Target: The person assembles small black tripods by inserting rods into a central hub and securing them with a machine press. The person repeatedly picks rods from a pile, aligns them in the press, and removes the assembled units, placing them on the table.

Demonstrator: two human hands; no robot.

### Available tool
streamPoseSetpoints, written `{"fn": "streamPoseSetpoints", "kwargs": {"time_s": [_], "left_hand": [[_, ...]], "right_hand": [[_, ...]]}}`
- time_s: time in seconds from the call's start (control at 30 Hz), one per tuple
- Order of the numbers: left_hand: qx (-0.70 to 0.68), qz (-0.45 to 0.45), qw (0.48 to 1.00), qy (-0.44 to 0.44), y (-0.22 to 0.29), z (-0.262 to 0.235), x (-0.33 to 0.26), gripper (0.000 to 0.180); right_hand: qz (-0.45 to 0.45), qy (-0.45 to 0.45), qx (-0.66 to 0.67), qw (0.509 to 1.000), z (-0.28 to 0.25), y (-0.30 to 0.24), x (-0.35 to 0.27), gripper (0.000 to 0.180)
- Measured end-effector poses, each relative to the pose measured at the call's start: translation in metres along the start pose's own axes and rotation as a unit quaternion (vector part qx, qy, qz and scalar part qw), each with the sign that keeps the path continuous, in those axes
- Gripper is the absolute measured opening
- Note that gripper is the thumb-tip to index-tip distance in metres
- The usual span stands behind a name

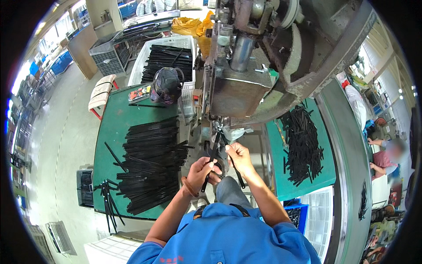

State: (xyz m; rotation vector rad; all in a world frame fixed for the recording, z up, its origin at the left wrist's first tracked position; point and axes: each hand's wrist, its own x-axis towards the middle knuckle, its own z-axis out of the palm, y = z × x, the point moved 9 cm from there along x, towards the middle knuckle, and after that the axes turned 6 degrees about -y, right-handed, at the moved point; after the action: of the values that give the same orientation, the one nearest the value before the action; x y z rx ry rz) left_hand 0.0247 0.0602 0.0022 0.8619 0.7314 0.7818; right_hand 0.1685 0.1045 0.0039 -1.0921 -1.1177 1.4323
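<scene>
My left hand (202, 172) pinches a thin black strip (215, 147), which slants up toward the press. Closed on a second black strip (238, 174) is my right hand (240, 157), with thumb and fingers pressed together. The two strips spread apart toward me and come close together at their far ends, under the tooling (218, 124) of the press (241, 94). Whether those ends are joined I cannot tell. Both strips show a small hole near the lower end. A bracelet sits on my left wrist.
Many black strips (151, 165) lie on the green table (107, 132) at left, beside a dark cap (166, 86). Shorter black pieces (302, 145) are heaped on the right green table (325, 169). A white crate (137, 66) stands behind; a blue bin (303, 218) sits at lower right.
</scene>
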Motion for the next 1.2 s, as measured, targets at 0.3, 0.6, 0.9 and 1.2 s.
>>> {"fn": "streamPoseSetpoints", "kwargs": {"time_s": [0.3, 0.6, 0.9, 1.2], "left_hand": [[-0.036, 0.068, 0.987, 0.144, -0.024, -0.031, 0.029, 0.022], [-0.028, 0.079, 0.967, 0.241, -0.026, -0.029, 0.012, 0.014], [-0.073, 0.112, 0.952, 0.275, -0.031, -0.011, 0.027, 0.017], [-0.058, 0.101, 0.950, 0.290, -0.029, -0.012, 0.029, 0.020]], "right_hand": [[0.014, -0.163, -0.180, 0.970, 0.008, 0.030, -0.039, 0.017], [-0.167, -0.002, -0.525, 0.834, -0.068, 0.051, 0.175, 0.030], [-0.262, -0.015, -0.379, 0.887, -0.082, 0.033, 0.171, 0.027], [-0.092, -0.157, -0.067, 0.981, -0.010, -0.023, 0.082, 0.013]]}}
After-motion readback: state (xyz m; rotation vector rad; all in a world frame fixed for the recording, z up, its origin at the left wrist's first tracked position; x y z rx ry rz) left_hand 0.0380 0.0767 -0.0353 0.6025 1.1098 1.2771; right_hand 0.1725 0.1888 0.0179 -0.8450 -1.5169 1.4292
